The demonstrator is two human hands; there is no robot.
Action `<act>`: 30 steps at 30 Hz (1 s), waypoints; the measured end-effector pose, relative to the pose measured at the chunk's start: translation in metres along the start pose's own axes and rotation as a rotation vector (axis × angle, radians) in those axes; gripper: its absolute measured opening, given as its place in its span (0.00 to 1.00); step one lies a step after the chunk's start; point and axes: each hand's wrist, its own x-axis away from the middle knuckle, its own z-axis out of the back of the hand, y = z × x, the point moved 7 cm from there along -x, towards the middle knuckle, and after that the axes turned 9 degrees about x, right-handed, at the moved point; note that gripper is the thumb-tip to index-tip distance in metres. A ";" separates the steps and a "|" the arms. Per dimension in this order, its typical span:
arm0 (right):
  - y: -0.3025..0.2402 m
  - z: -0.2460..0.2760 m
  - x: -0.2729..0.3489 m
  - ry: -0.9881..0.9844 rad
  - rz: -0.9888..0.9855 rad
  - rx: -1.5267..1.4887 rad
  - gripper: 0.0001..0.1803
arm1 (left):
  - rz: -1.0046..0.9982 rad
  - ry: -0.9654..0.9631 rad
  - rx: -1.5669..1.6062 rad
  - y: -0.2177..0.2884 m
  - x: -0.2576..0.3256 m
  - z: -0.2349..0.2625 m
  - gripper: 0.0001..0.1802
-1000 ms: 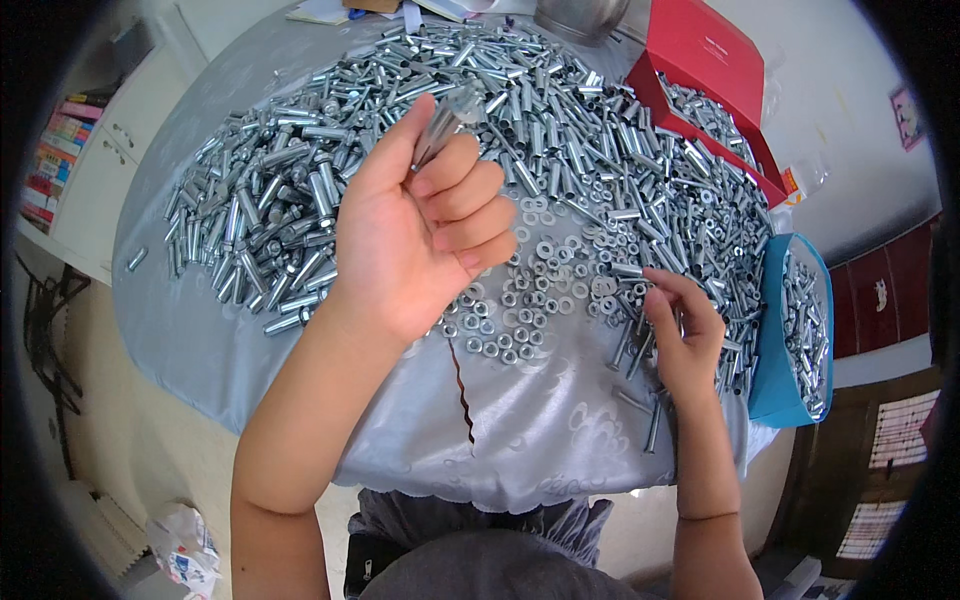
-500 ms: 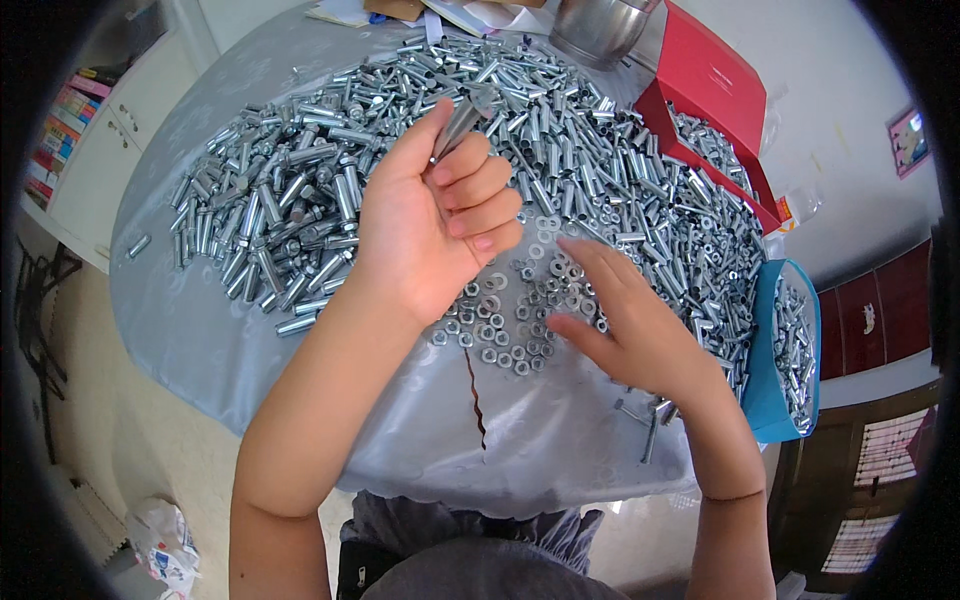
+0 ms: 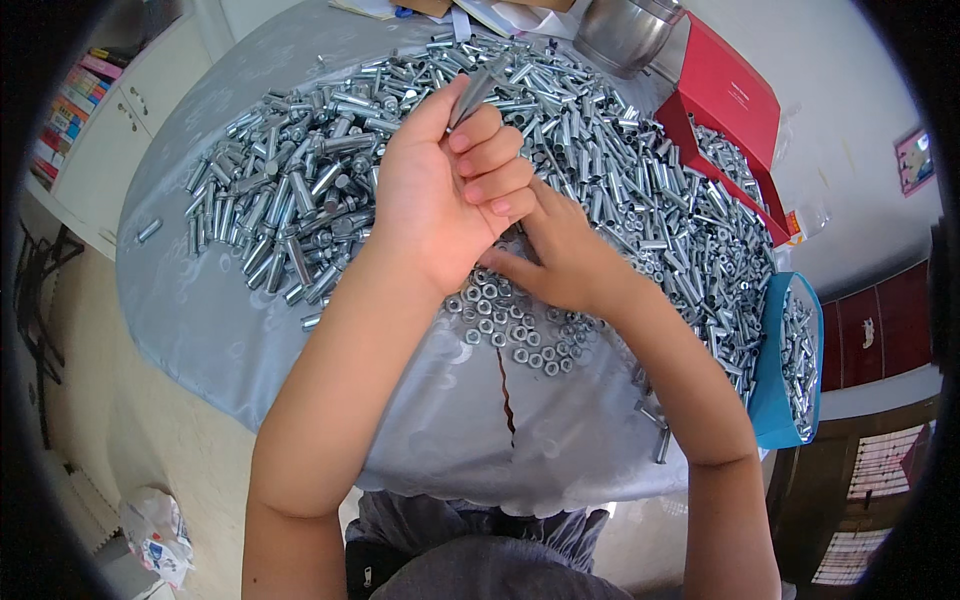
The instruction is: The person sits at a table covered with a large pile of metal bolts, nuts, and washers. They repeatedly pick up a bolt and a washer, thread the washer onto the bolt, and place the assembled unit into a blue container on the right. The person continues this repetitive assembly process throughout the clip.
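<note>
My left hand (image 3: 422,205) is raised over the table, its fingers curled round a shiny metal sleeve (image 3: 474,98) that pokes up between thumb and forefinger. Just beyond its heel, on the right, my right hand (image 3: 575,255) reaches low over the loose hex nuts (image 3: 520,335) and washers. Its thumb and forefinger are apart, with nothing visible between them; the other fingertips are hidden behind the left hand. Around both hands spreads a big heap of metal sleeves and bolts (image 3: 290,205).
A red box (image 3: 722,85) with its lid up and a blue bin (image 3: 768,400), both holding metal parts, stand along the right side. A metal pot (image 3: 622,35) is at the back. A grey cloth (image 3: 410,430) covers the round table; a wavy brown mark runs down its front.
My right hand has moved left across the nuts and washers, and its fingers now go behind my left hand. The left hand keeps its hold on the sleeve. The whole view has shifted slightly.
</note>
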 end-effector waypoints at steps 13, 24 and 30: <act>-0.023 0.022 0.064 -0.104 0.050 0.090 0.34 | 0.002 0.016 -0.029 0.001 0.002 -0.002 0.23; -0.005 0.002 -0.002 0.232 0.037 0.145 0.33 | -0.038 0.039 -0.005 0.009 0.001 -0.004 0.23; -0.011 0.003 0.007 0.175 -0.010 0.176 0.39 | -0.048 0.027 -0.022 0.014 0.001 -0.002 0.23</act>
